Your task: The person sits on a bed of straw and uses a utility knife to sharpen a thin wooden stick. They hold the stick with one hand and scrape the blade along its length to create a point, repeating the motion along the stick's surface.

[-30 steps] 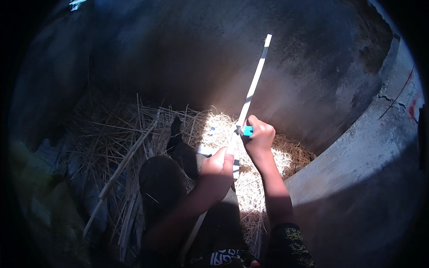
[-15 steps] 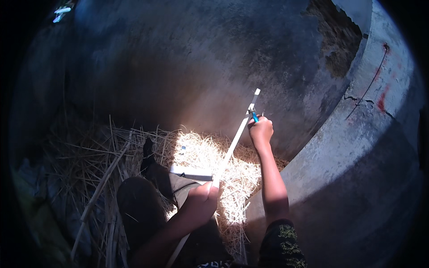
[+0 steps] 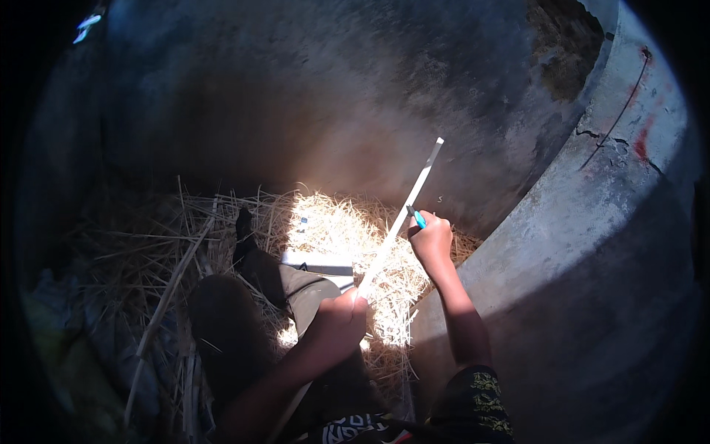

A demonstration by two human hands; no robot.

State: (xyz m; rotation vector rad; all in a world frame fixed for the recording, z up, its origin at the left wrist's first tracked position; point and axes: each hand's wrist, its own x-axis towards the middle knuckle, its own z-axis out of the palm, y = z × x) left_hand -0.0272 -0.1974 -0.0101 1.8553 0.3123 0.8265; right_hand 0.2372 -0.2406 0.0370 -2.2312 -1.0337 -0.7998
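Note:
A long pale stick (image 3: 390, 243) slants up and away from my lap, its far tip raised in front of the wall. Closed around its lower part is my left hand (image 3: 342, 320), and the stick's near end passes beneath that wrist toward my body. My right hand (image 3: 432, 240) grips a small blue-handled knife (image 3: 419, 218), whose dark working end touches the stick about midway along its exposed length. Its blade is too small to make out clearly. A thin curled shaving (image 3: 439, 198) hangs in the air just beyond the right hand.
Straw (image 3: 325, 222) covers the floor, brightly sunlit in the middle. A pale box-like object (image 3: 318, 262) lies beside my leg (image 3: 307, 292). A dark, rough wall (image 3: 296, 111) rises ahead; a cracked concrete ledge (image 3: 547, 244) curves along the right.
My right hand has drawn the knife down along the stick, nearer to my body. A loose shaving now shows in the air. The stick's far tip has shifted slightly up and right.

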